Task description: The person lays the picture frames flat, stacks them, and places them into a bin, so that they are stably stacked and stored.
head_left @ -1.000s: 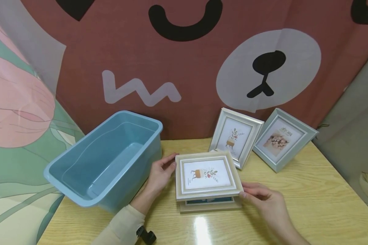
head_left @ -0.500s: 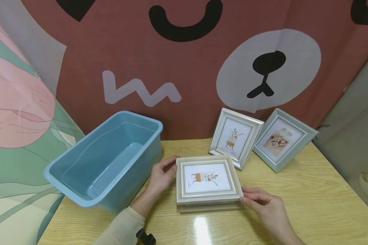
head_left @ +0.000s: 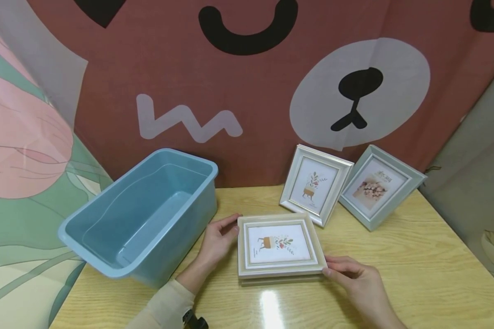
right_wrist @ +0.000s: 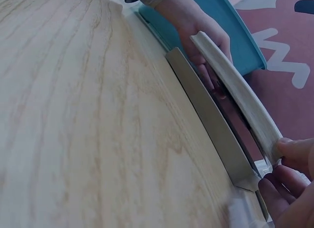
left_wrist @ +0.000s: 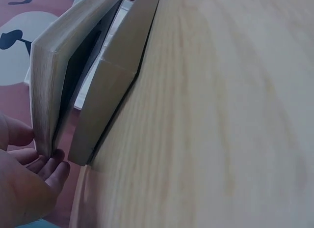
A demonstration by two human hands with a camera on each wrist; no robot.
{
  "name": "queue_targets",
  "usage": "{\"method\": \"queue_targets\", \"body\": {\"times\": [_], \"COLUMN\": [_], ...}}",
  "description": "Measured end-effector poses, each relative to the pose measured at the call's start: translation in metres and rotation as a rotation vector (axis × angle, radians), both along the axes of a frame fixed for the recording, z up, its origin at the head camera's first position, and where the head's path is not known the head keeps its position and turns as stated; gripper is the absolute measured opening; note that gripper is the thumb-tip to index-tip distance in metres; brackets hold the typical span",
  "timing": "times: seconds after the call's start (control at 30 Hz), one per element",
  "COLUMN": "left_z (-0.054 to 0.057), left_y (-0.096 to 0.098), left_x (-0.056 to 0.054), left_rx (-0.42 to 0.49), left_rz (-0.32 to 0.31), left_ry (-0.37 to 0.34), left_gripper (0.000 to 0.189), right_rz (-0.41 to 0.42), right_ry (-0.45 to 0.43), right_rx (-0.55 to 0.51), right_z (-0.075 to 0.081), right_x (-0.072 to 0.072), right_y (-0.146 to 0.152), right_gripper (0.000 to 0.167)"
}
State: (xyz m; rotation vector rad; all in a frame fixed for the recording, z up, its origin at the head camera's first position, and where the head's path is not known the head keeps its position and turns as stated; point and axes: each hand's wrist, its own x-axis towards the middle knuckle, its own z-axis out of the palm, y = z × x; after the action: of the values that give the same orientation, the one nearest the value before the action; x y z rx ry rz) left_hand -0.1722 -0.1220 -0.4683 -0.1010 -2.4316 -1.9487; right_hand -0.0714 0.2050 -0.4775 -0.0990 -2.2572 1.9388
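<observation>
A beige picture frame point(head_left: 281, 244) with a white inner border and a plant drawing lies level between my hands. My left hand point(head_left: 216, 242) pinches its left edge, thumb on top and fingers beneath. At the near right corner, my right hand point(head_left: 360, 281) pinches it with thumb and fingers. Directly under it, a second picture frame point(right_wrist: 211, 120) rests flat on the table, mostly hidden in the head view. Both wrist views show a narrow gap between the held frame point(left_wrist: 46, 85) and this lower one.
A blue plastic tub point(head_left: 207, 196) stands at the left of the wooden table point(head_left: 428, 274). Behind the stack, a silver picture frame point(head_left: 317, 183) and a grey-green one point(head_left: 376, 187) stand propped up. A printed cloth point(head_left: 263, 114) hangs behind the table.
Both hands have lowered the upper picture frame toward the one beneath, so the visible gap has narrowed and the lower frame's picture is covered. The tub and standing frames have not moved.
</observation>
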Motion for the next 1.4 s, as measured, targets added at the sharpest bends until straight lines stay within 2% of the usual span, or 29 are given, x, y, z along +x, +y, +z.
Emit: {"method": "queue_targets", "body": {"times": [0.3, 0.63, 0.87, 1.1, 1.4], "left_z": [-0.0039, -0.0034, -0.0031, -0.0029, -0.0023], "left_y": [0.0005, 0.0005, 0.0015, 0.002, -0.001], "left_x": [0.0028, 0.0026, 0.0037, 0.005, 0.002], "left_rx": [-0.023, -0.048, -0.046, -0.055, -0.111], "left_rz": [0.016, -0.001, -0.012, -0.017, -0.038], "left_ry": [-0.021, -0.027, -0.011, -0.01, -0.035], "left_gripper": [0.041, 0.042, 0.042, 0.042, 0.041], "right_rz": [-0.009, -0.003, -0.007, -0.007, -0.004], "right_ry": [-0.057, -0.136, -0.121, -0.177, -0.196], "right_rx": [0.033, 0.085, 0.106, 0.139, 0.147], "right_z": [-0.0021, 0.0009, -0.0033, -0.0036, -0.0042], "right_x": [0.0013, 0.0043, 0.0052, 0.0056, 0.0049], "right_y": [-0.0015, -0.002, -0.0016, -0.0008, -0.0001], "right_gripper": [0.009, 0.012, 0.011, 0.011, 0.012]}}
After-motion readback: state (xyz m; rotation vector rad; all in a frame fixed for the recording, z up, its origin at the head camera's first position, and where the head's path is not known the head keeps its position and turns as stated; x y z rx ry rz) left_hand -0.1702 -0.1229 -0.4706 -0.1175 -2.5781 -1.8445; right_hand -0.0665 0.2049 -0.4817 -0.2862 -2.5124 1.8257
